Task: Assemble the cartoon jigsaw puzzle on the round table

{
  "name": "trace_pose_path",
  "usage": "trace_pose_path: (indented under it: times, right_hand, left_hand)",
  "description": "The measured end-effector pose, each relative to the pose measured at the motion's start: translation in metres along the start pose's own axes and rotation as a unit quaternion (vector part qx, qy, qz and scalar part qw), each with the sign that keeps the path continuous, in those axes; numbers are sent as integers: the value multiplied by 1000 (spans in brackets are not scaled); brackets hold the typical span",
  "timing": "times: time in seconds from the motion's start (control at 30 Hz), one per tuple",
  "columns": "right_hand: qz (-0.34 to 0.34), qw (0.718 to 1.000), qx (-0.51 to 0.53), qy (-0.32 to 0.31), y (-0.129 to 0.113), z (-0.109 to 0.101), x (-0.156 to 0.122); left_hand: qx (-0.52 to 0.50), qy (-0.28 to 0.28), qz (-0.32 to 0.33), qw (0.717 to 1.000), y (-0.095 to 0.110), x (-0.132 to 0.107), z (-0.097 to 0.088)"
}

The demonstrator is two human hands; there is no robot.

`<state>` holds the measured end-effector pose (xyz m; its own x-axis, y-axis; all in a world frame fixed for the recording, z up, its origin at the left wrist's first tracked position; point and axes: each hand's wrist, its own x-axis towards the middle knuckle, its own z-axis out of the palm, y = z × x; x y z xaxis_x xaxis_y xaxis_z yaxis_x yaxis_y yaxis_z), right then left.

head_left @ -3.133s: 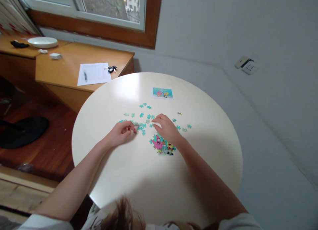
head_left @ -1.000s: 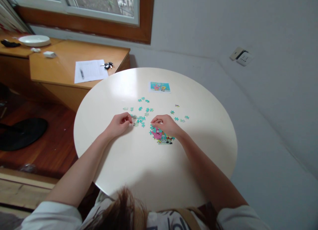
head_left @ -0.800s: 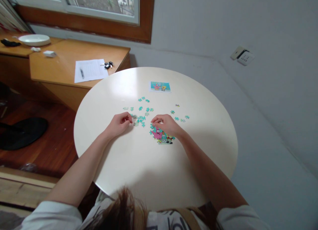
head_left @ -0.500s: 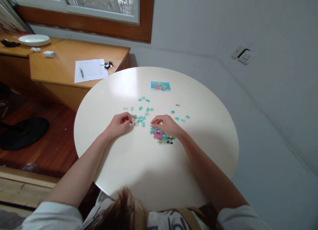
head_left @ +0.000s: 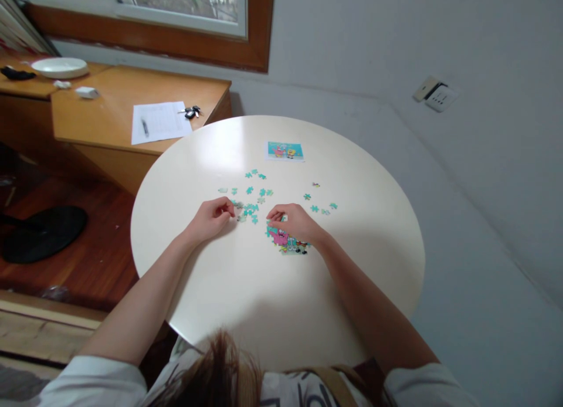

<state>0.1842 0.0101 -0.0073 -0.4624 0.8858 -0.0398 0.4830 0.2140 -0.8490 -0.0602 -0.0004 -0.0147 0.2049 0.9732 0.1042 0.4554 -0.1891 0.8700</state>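
On the round cream table lies a partly joined cartoon puzzle with a pink and a yellow figure. Several loose teal pieces are scattered beyond it. My right hand rests on the upper edge of the joined part, fingers curled and pinched together on a piece I can barely see. My left hand rests on the table to the left, fingers curled at a small cluster of loose pieces. A small reference picture lies farther back.
A wooden desk stands at the back left with a sheet of paper and pen, keys and a white plate. A dark round base sits on the wooden floor. A wall socket is at the right.
My right hand drew back from the loose pieces to the top edge of the joined puzzle and has stayed there. My left hand has hardly moved. The view shifted slightly.
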Motion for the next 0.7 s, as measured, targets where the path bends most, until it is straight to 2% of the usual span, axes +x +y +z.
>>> trace_pose_path:
  times: [0.23,0.43,0.57,0.7]
  right_hand:
    - [-34,995,-94,16,0,-1,1]
    - [-22,986,-162,19,-1,2,3]
    - [-38,990,-128,51,0,2,0]
    - [-58,987,-65,137,2,-9,-5]
  left_hand:
    - [5,3,10,1000,-1,1,1]
    - [2,7,8,1000,-2,0,1]
    - [25,33,14,999,1,-1,0]
    - [57,63,44,995,3,-3,1]
